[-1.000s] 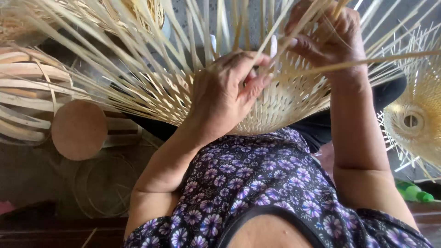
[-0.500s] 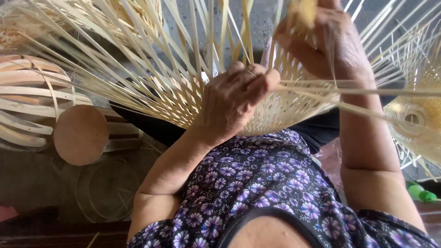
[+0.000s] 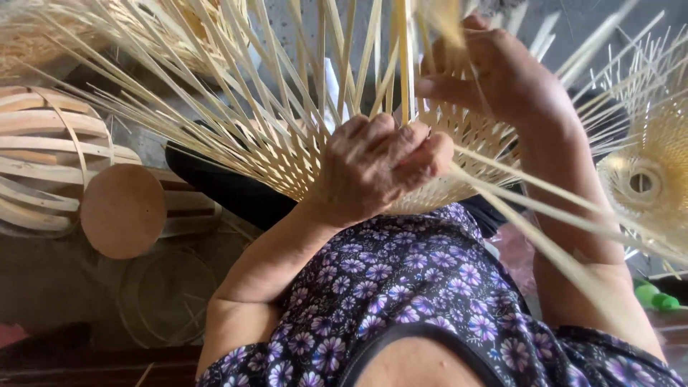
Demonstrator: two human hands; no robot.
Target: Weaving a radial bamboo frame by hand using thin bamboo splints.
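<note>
Gripping basket [image 3: 459, 154] strips — left hand [image 3: 380, 168] clenched, right hand [image 3: 502, 75] now higher, pinching one.

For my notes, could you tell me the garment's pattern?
Dark garment with small purple flowers, head view.

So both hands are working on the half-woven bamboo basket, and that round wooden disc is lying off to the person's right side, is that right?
Not quite. In the head view the round wooden disc lies to the person's left, beside the wooden slat frame, not the right. The rest holds: the left hand and the right hand are both on the half-woven bamboo basket.
</note>
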